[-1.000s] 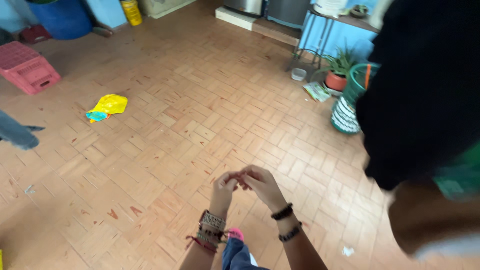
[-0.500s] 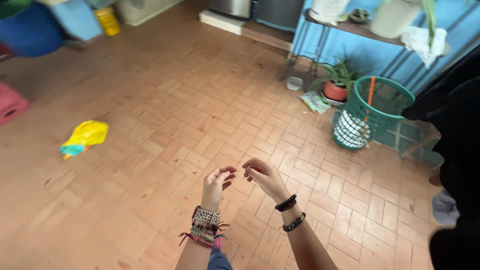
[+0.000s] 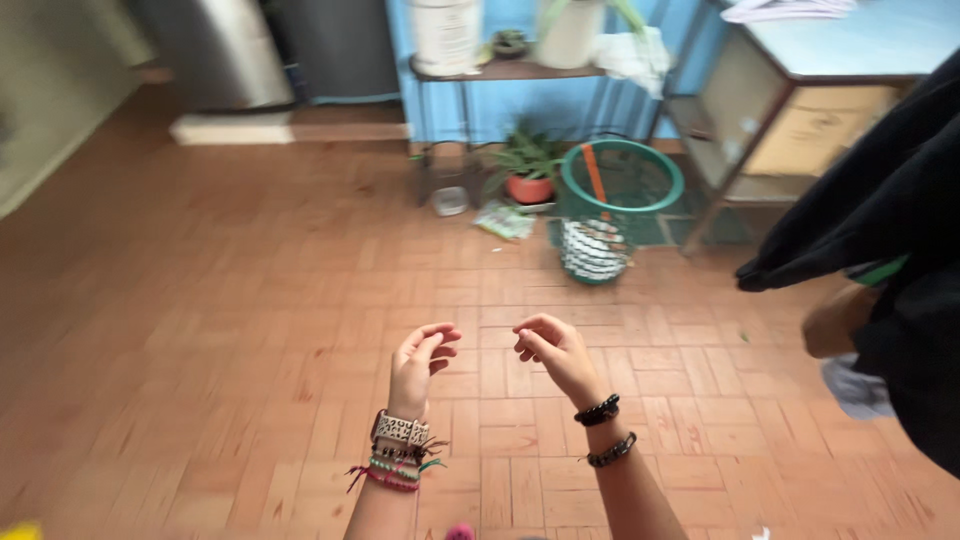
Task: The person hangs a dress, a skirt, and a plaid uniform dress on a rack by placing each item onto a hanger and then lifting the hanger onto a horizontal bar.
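Two bare hands hang in front of the person above the brick-patterned floor (image 3: pixel 250 330), holding nothing that shows: the left hand (image 3: pixel 420 362) has its fingers loosely curled, thumb near the fingertips, and the right hand (image 3: pixel 552 350) is curled the same way, the two close but apart. Each grip looks loose and empty; if some fine thread runs between them, it is too thin to tell. Well beyond the hands stand a green mesh basket (image 3: pixel 620 205) and a potted plant (image 3: pixel 528 175) beside it, under a blue shelf (image 3: pixel 500 70). A dark garment (image 3: pixel 880 220) hangs at the right, near the right hand
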